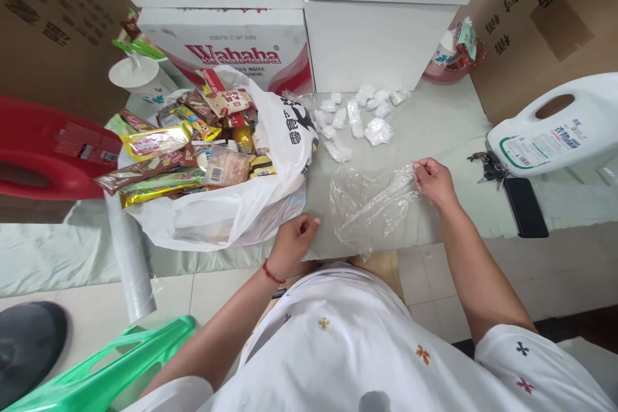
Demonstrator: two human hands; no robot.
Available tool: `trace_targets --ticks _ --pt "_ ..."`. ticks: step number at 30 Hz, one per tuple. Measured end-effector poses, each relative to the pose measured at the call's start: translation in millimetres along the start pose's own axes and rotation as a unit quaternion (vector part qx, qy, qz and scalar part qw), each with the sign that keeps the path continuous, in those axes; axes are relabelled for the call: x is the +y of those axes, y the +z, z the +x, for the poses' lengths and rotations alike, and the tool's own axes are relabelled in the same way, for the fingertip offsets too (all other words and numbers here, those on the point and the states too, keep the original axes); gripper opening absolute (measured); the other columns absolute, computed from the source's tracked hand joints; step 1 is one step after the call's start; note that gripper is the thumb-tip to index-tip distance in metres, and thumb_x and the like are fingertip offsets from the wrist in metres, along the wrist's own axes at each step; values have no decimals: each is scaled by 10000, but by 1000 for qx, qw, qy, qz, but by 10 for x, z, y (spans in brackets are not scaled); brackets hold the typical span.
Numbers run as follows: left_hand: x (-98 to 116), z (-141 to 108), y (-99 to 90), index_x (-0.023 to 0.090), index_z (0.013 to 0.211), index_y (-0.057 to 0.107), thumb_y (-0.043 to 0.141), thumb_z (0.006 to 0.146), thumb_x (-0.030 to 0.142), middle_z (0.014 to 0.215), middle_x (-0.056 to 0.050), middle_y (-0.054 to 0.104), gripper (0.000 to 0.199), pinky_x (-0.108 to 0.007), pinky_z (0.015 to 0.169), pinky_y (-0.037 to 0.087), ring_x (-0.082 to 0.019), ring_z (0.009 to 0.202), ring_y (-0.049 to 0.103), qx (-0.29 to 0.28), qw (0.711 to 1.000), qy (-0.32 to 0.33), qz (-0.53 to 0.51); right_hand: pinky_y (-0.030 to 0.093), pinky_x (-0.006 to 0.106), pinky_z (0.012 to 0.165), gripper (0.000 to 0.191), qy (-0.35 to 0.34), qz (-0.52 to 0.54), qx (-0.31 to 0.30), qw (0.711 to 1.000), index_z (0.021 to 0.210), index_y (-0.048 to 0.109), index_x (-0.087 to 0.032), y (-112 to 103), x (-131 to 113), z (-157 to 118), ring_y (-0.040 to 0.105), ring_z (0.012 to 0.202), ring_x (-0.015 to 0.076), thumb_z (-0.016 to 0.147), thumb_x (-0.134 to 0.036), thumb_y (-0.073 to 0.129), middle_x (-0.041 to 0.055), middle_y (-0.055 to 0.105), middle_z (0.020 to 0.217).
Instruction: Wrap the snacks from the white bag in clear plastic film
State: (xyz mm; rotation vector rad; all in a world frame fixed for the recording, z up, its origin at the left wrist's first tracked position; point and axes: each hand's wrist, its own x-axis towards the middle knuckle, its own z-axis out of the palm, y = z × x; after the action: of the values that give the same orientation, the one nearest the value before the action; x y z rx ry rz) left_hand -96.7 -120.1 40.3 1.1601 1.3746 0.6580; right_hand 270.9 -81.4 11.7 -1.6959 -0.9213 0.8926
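A thin, crumpled sheet of clear plastic film (371, 206) lies spread over the table's front part. My right hand (434, 181) pinches its upper right corner between thumb and fingers. My left hand (295, 241) is at the table's front edge, left of the film and apart from it, its fingers curled in and nothing visible in them. Just beyond that hand stands a white plastic bag (275, 190) heaped with packaged snacks (203, 135). Several small white wrapped bundles (355, 117) lie behind the film.
A Wahaha carton (232, 51) and white boxes (367, 38) line the back. At left are a red jug (58, 148), a paper cup (140, 80) and a plastic film roll (130, 257). Keys (492, 167), a phone (526, 207), a white jug (560, 125) and a pink basket (447, 71) stand right.
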Motion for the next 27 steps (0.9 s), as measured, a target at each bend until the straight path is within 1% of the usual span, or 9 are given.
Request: trace_targets --ticks 3,7,9,11,15,18,20,23,27 --pt "258 -170 247 216 662 637 755 836 331 619 -2 490 240 -261 599 335 -165 627 434 124 983 132 11 345 239 415 251 6 -4 -6 1000 789 641 -212 46 64 -9 430 431 94 787 -438 751 -68 520 541" --pt "377 -19 778 229 822 725 635 930 323 863 -99 671 169 -363 931 450 -252 901 615 10 960 267 82 347 245 423 256 0 -9 -25 1000 792 639 -219 115 70 2 425 428 94 801 -456 736 -65 528 557" --pt "276 212 985 204 1040 740 547 973 328 1175 -167 707 239 -487 1142 340 -323 1211 591 -23 933 302 192 343 244 425 274 -8 -5 -29 1000 785 637 -219 115 37 28 425 428 95 796 -470 744 -63 522 553" --pt "123 439 1099 159 1302 658 499 990 348 1479 -212 567 398 -605 1238 146 -372 1452 421 -16 905 299 303 327 239 417 321 -8 22 -4 1000 786 636 -216 68 -9 53 422 429 95 766 -504 774 -60 523 548" --pt "-103 649 1133 137 1569 399 415 1025 463 1689 -201 270 635 -662 1244 -52 -350 1588 189 -15 854 282 438 262 225 382 517 66 93 30 993 956 666 -200 -109 -98 -29 440 441 100 765 -676 728 6 655 658" --pt "-136 643 1127 130 1601 341 369 1034 512 1704 -197 221 684 -681 1234 -74 -347 1600 142 -14 838 278 470 183 227 361 688 162 89 0 983 1128 652 -186 -187 -105 -242 391 416 90 790 -785 622 56 721 757" --pt "-124 630 1129 127 1608 327 354 1037 520 1706 -195 215 694 -694 1231 -68 -348 1601 137 -14 832 277 480 194 219 377 711 176 46 -12 983 1175 638 -191 -214 -63 -391 354 421 74 726 -735 730 37 723 762" --pt "-95 633 1104 128 1616 309 321 1043 526 1709 -189 208 697 -707 1232 -35 -343 1601 142 -15 821 270 504 239 206 422 677 152 -19 -7 988 1090 672 -186 -311 29 -519 369 471 65 578 -576 886 -19 666 699" --pt "-65 656 997 137 1631 270 274 1037 591 1720 -168 173 747 -709 1238 12 -319 1609 113 -29 791 265 550 216 222 437 558 149 -47 -8 988 887 691 -160 -614 77 -579 344 484 58 557 -568 881 -24 605 666"
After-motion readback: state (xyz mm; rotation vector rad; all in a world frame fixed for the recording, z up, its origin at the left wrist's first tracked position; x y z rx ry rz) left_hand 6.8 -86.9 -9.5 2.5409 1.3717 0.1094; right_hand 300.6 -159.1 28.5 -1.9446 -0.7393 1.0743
